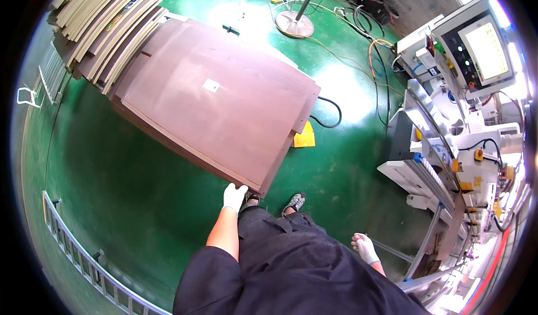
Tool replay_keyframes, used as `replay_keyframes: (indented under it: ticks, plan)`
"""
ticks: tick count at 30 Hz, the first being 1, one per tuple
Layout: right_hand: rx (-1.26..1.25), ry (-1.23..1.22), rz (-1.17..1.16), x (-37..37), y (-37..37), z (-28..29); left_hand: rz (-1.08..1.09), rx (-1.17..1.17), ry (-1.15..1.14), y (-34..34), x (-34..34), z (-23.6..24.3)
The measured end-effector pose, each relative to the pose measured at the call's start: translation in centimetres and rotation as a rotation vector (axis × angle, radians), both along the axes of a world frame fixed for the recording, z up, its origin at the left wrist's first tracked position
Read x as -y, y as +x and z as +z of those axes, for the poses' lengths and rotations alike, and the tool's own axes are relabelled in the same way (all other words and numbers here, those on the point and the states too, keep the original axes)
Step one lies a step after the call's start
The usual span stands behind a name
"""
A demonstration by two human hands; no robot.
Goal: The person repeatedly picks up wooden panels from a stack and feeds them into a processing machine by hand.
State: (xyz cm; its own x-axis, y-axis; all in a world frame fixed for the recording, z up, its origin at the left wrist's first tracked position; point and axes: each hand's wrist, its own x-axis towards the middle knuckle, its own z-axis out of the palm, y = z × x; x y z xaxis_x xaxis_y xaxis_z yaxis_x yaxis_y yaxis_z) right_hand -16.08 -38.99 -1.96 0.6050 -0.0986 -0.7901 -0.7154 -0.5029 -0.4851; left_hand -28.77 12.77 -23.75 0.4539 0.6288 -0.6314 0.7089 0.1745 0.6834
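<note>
A large, flat brown panel [190,99] lies on top of a stack of similar panels in front of me, with a small white label [211,85] on its face. My left hand [233,196], in a white glove, is closed on the panel's near edge by the corner; its fingertips are partly hidden there. Off to the right, away from the stack, hangs my right hand [365,248]. It wears a white glove that leaves the fingertips bare, and its fingers are curled with nothing visible in them.
More boards [106,24] are piled at the far left. A machine with a screen [486,52] and metal rails [428,242] stands on the right. Cables and a round stand base [294,25] are on the green floor beyond. A ladder-like rail [84,253] curves along the lower left.
</note>
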Motion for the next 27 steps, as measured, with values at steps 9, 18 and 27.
replay_keyframes:
  ticks: [9,18,27]
  plan:
    - [0.049,-0.032,0.074,-5.0,0.9,0.1,0.740,-0.068,-0.354,-9.1,-7.9,-3.7]
    - [0.050,0.089,0.296,-10.9,3.1,-3.3,0.319,0.179,-1.184,1.5,2.7,5.9]
    - [0.080,-0.040,0.372,-9.8,5.6,-1.7,0.836,0.296,-1.114,3.3,6.0,3.6]
